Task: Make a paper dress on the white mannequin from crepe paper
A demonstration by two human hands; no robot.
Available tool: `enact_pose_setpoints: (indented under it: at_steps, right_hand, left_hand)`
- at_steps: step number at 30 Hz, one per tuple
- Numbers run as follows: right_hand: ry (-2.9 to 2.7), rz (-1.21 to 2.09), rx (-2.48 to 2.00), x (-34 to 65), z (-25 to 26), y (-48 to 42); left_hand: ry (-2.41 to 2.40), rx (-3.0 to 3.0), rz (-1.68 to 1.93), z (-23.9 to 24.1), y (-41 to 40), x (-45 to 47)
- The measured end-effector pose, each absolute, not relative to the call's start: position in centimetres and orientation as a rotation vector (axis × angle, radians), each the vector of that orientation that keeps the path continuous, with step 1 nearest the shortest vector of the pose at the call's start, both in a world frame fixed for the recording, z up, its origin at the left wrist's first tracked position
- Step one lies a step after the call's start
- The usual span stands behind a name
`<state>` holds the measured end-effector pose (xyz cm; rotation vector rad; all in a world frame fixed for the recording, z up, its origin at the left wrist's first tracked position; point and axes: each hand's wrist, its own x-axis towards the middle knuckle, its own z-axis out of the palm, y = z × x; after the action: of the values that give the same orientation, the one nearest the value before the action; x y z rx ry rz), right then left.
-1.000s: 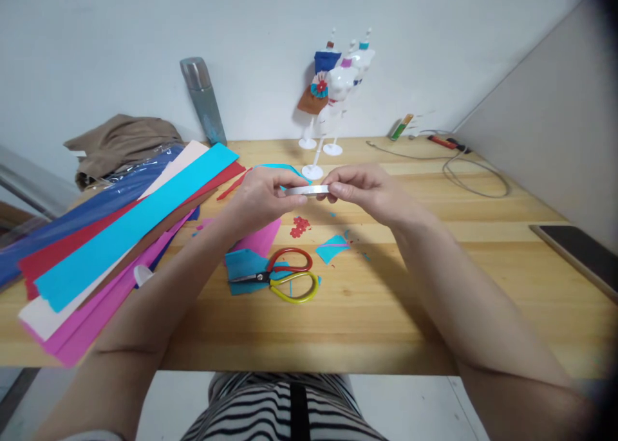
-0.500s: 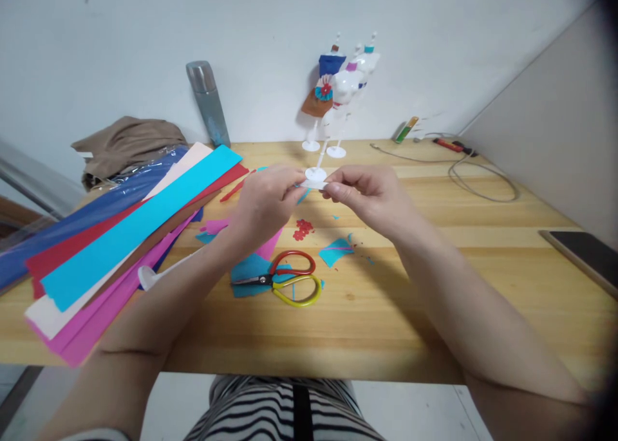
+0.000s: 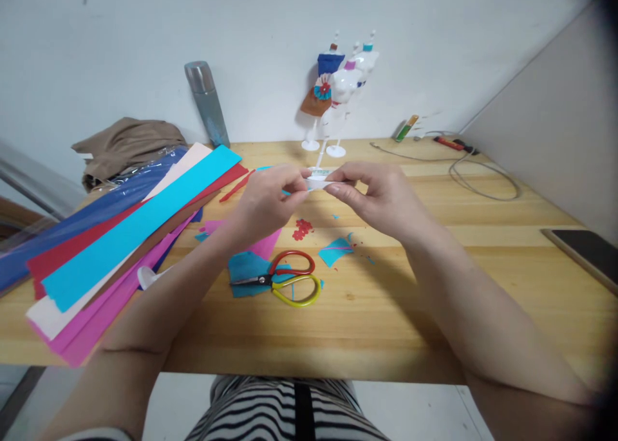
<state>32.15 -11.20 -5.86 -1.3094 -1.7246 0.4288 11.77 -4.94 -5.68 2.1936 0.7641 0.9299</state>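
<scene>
Between my hands is a small whitish, see-through strip [image 3: 317, 183], with faint greenish marks showing at its upper edge. My left hand [image 3: 270, 195] pinches one end between thumb and fingers. The other end is pinched by my right hand [image 3: 377, 194]. Just behind the strip stands a white mini dress form [image 3: 346, 85] with a pink neck band, its round base partly covered. Red-and-yellow-handled scissors [image 3: 294, 283] lie closer to me on a blue paper scrap [image 3: 248, 261]. A cluster of small red paper bits [image 3: 302, 229] lies below my hands.
Long coloured paper strips [image 3: 140, 228] are piled at left beside folded brown cloth [image 3: 128, 141]. A steel flask [image 3: 207, 103] leans on the wall. More dress forms [image 3: 331, 61] stand at the back. At right lie a cable [image 3: 477, 187] and a phone [image 3: 584, 251].
The whitish strip has turned so that more of its face and its greenish marks show. My fingers have shifted slightly on it, and both hands stay in nearly the same place.
</scene>
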Motion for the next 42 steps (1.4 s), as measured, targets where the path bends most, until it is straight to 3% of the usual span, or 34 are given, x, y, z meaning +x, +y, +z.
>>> enact_pose_setpoints:
  at_steps: [4,12,29,42]
  right_hand:
    - [-1.714,0.654,-1.243,32.3,-5.6,-11.2]
    - [-1.519,1.041,-0.994,32.6,-5.5,-10.7]
    - [-1.375,1.179,-1.042,34.3,-5.3,-10.6]
    - [-1.281,1.127,-0.894,31.6,-4.5,-12.1]
  left_hand:
    - [0.643,1.835,0.679,-4.9,-3.9,11.2]
    - [0.678,1.567,0.604,-4.9,-3.5,11.0]
    - [0.609,1.419,0.583,-5.0,-3.3,11.1]
    - [0.723,1.745,0.615,-1.3,-4.4,8.9]
